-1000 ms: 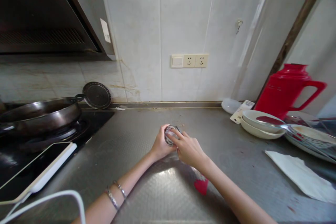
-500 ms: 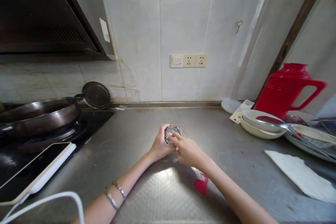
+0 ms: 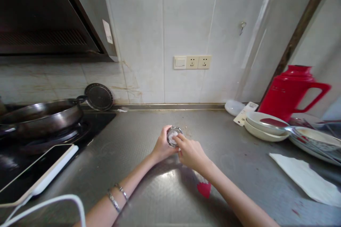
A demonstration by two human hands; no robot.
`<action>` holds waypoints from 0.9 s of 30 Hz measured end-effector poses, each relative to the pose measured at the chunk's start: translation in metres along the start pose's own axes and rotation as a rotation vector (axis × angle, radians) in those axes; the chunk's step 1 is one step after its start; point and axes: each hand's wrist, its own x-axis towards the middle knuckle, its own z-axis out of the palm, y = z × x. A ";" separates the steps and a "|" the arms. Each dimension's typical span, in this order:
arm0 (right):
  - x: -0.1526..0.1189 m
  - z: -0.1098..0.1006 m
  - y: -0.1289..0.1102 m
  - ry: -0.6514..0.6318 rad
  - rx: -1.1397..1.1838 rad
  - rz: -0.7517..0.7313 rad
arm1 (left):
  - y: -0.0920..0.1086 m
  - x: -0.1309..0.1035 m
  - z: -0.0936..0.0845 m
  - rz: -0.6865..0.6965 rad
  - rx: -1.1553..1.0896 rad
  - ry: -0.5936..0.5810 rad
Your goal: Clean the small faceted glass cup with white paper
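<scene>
My left hand [image 3: 162,144] is wrapped around a small round glass [image 3: 170,143] with a shiny rim, its mouth tilted toward me. Inside it shows a white wad [image 3: 173,134] that looks like crumpled tissue. The fingers of my right hand [image 3: 192,153] reach over the rim into the glass and press on the wad; their tips are partly hidden. Just below my right wrist, a red scrap [image 3: 204,189] with a jagged edge lies on the steel counter [image 3: 160,198].
At left, a pan [image 3: 45,117] sits on the black stove, with a phone [image 3: 37,173] and white cable [image 3: 61,198] in front. On the right stand a red thermos jug [image 3: 287,92], stacked bowls [image 3: 263,133] and plates [image 3: 317,142]. A white paper sheet [image 3: 303,177] lies nearer.
My right fingers have shifted slightly inside the glass, and more of the white wad shows. My left hand keeps its hold on the glass.
</scene>
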 end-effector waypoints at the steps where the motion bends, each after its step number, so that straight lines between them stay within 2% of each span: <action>1: 0.000 0.000 0.001 -0.004 0.025 -0.033 | 0.000 0.000 0.000 0.004 0.006 -0.002; 4: -0.001 -0.001 0.005 -0.008 0.071 -0.118 | -0.001 0.001 -0.001 0.014 0.019 0.009; 7: -0.001 0.000 0.006 0.018 0.035 -0.130 | 0.000 0.001 -0.001 0.017 0.006 0.010; 12: -0.001 0.003 -0.002 0.072 -0.076 -0.019 | 0.003 0.000 -0.001 -0.002 -0.008 -0.024; 18: -0.001 0.002 -0.005 0.033 -0.087 0.077 | 0.006 -0.001 0.000 -0.004 -0.019 -0.031; 27: -0.001 0.001 0.005 0.013 0.035 -0.126 | -0.001 0.000 0.000 -0.046 -0.025 -0.023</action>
